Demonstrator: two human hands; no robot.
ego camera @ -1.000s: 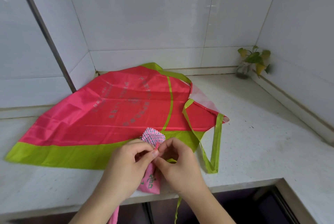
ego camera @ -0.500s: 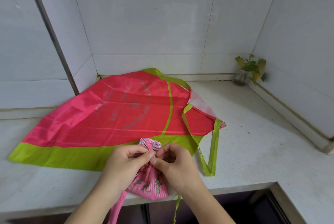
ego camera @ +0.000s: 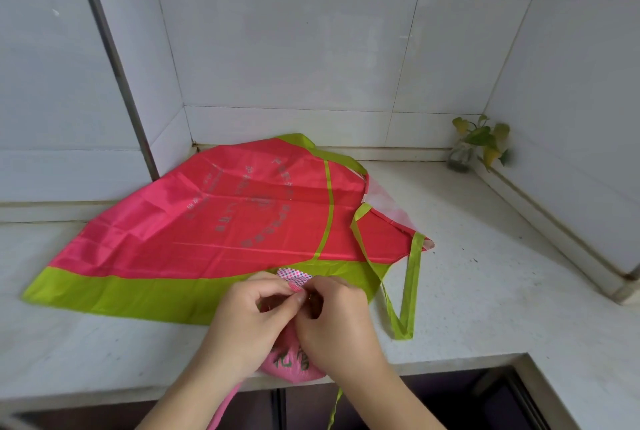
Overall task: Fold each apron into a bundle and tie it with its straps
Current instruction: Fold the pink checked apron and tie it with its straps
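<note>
Both hands, left hand [ego camera: 251, 317] and right hand [ego camera: 337, 320], are pinching the pink strap [ego camera: 296, 287] directly above the pink apron bundle [ego camera: 291, 362], whose long axis is running toward the person.

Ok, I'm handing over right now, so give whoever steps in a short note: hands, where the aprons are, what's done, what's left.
Left hand: pinching the strap at the top of the pink bundle.
Right hand: fingers curled at the same spot on the bundle; what they hold is hidden.
Pink bundle: folded small, at the front edge of the counter, under both hands; a pink strap hangs off the edge. The knot cannot be seen, so treat it as unfinished.
Red and green apron: spread flat behind it, straps loose on the right, not folded.
Left: finish this tie, then fold and tie the red one.
</note>
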